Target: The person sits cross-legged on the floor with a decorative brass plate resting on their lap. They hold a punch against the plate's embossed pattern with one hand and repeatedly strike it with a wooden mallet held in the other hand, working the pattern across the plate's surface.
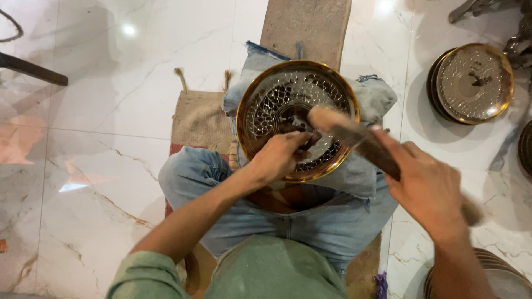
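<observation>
Right hand (429, 191) wraps its fingers around a wooden stick (360, 138) that points far-left at the round metal plate (297, 119) on the lap. Left hand (280, 155) pinches a small tool on the plate.

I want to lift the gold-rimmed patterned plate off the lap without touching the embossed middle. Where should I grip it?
Take the gold-rimmed plate by its smooth raised rim on the far, uncovered edge. The left hand and wooden mallet crowd the near side, so come from the far-left.

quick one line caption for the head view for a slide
Seated on a marble floor, left hand steadies a tool on a patterned brass plate while right hand holds a wooden mallet.
</observation>
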